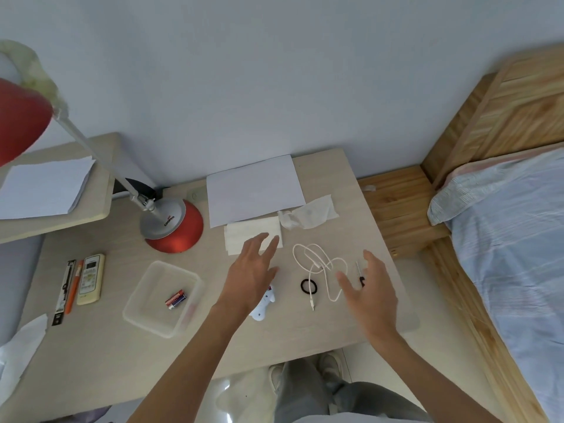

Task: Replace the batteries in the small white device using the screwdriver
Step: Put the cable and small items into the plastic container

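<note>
- Small white device (265, 303) lies on the desk (274, 337) just beneath our left wrist. It is half hidden, so we cannot tell whether its battery cover is on or off.
- Our left hand (253, 270) hovers above it with the fingers straight and spread, holding nothing.
- Our right hand (372, 288) is equally empty, its fingers loosely apart and the palm turned inward.
- The screwdriver (360, 274) lies on the desk just beside the right hand's fingers, untouched. We judge that each hand is set over its own job, the right for the tool and the left for the device.
- A white cable (317, 267) and a black hair tie (309, 286) lie between the two hands, where either could snag.
- The batteries (176, 299) rest together in a clear tub (137, 319) left of the device, probably so that they do not roll. We cannot say whether they are fresh or spent.
</note>
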